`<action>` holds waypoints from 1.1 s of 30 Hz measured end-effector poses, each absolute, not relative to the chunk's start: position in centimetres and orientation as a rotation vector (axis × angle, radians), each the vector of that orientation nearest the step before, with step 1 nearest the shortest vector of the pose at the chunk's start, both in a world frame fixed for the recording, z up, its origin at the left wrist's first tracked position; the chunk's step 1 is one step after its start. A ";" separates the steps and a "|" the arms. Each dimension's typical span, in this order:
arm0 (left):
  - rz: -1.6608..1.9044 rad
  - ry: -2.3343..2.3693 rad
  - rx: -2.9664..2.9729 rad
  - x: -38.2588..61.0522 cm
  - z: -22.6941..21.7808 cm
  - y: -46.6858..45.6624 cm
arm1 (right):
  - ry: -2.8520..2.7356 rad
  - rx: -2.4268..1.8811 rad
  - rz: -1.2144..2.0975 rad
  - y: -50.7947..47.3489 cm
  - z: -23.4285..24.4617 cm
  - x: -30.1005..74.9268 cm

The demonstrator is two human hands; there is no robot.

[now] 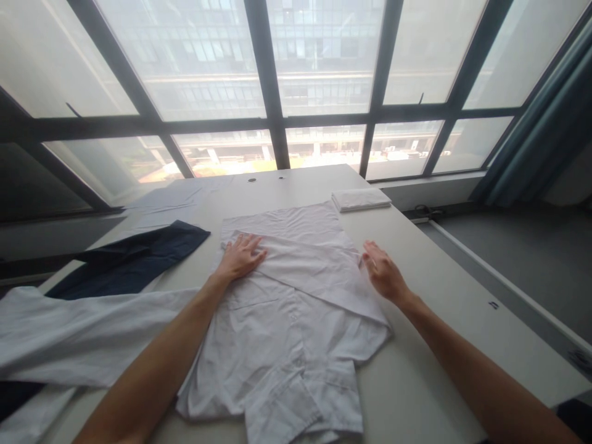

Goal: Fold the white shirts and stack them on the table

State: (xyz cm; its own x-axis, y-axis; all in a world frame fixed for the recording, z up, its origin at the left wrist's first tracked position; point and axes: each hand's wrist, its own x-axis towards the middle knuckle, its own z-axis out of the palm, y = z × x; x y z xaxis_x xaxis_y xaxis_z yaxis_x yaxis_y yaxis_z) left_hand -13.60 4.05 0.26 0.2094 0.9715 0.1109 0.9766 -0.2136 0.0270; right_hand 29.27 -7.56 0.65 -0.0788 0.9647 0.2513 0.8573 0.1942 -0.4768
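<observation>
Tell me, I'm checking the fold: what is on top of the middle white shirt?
The left hand lies flat on the white shirt; the right hand is at its right edge. The table beneath is covered.

A folded white cloth [361,199] lies at the far edge of the table [444,271], near the window [319,74]. On the left a navy garment [134,256] sprawls beside a white garment [69,336], with a pale blue cloth [171,200] beyond. A teal curtain [546,123] hangs at right.

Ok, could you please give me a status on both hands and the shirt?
Left hand flat on white shirt, open. Right hand open at shirt's right edge. Navy garment lies to its left.
</observation>
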 end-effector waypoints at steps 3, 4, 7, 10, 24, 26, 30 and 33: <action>-0.209 -1.848 -2.433 -12.9 0.4 3.9 | -1.898 -1.657 0.183 -7.4 0.8 28.7; -0.190 -1.832 -2.461 -12.7 0.4 3.9 | -1.968 -1.630 0.182 -7.6 0.7 28.3; -0.085 -1.846 -2.521 -12.3 0.1 3.7 | -2.243 -1.628 0.223 -8.2 0.4 26.6; -0.052 -1.861 -2.524 -12.3 -0.3 3.7 | -2.407 -1.723 0.281 -8.9 0.0 25.6; -0.038 -1.828 -2.596 -12.0 0.0 2.5 | -2.181 -1.755 0.180 -10.7 1.6 26.2; -0.041 -1.813 -2.595 -12.1 -0.1 2.6 | -2.010 -1.718 0.071 -10.3 1.9 26.2; -0.035 -1.805 -2.594 -12.3 -0.2 2.8 | -2.216 -1.624 0.172 -10.0 1.0 25.8; -0.023 -1.816 -2.590 -12.3 -0.3 2.9 | -2.421 -1.679 0.346 -9.6 0.0 26.1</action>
